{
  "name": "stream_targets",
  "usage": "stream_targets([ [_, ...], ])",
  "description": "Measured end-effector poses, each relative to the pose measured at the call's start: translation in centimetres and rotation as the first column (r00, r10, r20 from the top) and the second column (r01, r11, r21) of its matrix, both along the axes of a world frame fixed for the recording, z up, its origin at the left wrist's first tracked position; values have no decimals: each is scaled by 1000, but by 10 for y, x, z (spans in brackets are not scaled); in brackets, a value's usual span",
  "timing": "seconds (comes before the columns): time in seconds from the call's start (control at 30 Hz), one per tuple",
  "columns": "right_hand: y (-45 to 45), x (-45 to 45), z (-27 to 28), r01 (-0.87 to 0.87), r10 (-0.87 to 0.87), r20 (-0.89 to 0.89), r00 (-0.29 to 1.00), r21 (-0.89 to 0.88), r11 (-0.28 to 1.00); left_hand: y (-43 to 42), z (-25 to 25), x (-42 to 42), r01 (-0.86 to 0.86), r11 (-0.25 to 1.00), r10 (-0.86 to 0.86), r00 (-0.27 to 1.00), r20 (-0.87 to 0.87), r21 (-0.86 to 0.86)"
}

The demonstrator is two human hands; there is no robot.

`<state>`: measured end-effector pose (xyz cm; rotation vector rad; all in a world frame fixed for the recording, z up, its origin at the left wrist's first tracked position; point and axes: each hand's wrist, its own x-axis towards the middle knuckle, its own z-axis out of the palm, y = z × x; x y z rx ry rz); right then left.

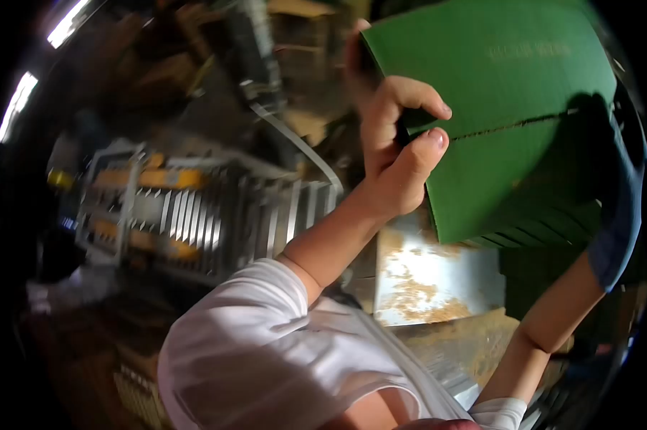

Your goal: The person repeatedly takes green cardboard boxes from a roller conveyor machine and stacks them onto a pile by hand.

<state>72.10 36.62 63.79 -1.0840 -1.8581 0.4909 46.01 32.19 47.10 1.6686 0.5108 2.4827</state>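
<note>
A large green box [517,165] fills the upper right of the view, with faint lettering on its upper face. A dark seam crosses it, and a row of slits runs along its lower edge. My bare left hand [399,136] grips the box's left edge, thumb and a bent finger close together near the seam's end. At the far side, my right hand [619,193], in a blue glove, is against the box's right edge. Most of the right fingers are in dark shadow or behind the box.
Below the box lies a shiny metal plate [445,279] strewn with brown sawdust-like bits. To the left stands a metal frame [130,208] with yellow-orange parts and rows of bars. A curved pale tube [302,143] runs above it. The background is blurred.
</note>
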Motion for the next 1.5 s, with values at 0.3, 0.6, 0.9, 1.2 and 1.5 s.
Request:
stream_targets([
  [0.3,-87,-275,-478,-263,156,-215,964,-699,665,-208,-331,-265,-251,488,86,967,-240,-836],
  [0.6,-228,-494,-609,-82,187,65,980,-724,684,-310,-405,-429,-988,-38,-171,155,-973,-150],
  [0.9,-291,-584,-611,-444,153,-438,886,-709,548,-299,-406,-419,-875,-308,-155,433,-888,-373],
  [1.2,-146,-345,-463,-311,306,-119,945,-620,720,-151,-363,-282,-387,36,-65,919,-388,-922],
  [1.5,-45,189,-123,537,-804,126,581,683,495,132,-2,137,215,745,-482,828,-286,-632],
])
